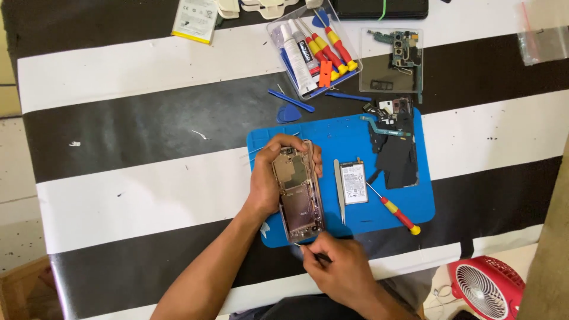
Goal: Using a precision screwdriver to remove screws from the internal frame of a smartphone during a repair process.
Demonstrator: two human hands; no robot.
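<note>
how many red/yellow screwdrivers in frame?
4 visible: one on the blue mat right of the small battery, three in the clear tool case. More may be hidden in the case.

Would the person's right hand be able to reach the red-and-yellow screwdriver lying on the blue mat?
Probably yes: the right hand sits just below the blue mat, and the red-and-yellow screwdriver lies in the open nearby. However, that hand already pinches a thin tool.
</note>
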